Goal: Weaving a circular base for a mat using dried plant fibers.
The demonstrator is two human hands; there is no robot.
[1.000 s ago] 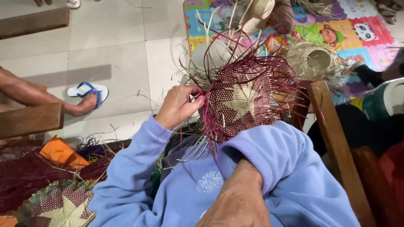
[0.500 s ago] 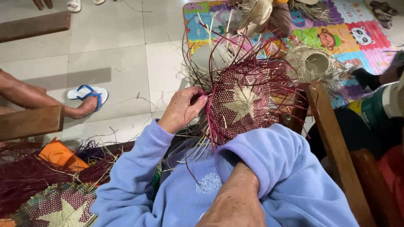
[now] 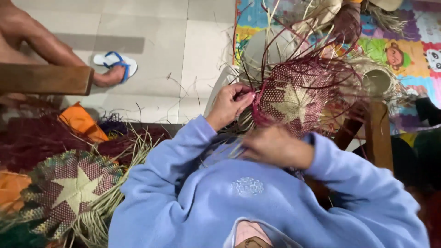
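Pinching the rim of the round maroon woven straw piece with a pale star centre (image 3: pixel 294 98), held over the lap, left hand (image 3: pixel 229 103) grips loose strands; right hand (image 3: pixel 275 147) looks closed beneath, blurred; likely light, flexible, fray-prone.

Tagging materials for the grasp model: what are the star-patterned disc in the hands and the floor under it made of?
Woven disc: looks like dyed plant fibre, maroon with a pale star, matte; loose strand ends stick out at its rim. The left hand pinches its edge, the right hand is blurred below it. Floor: pale tile, probably ceramic, with visible grout lines and a slight sheen.
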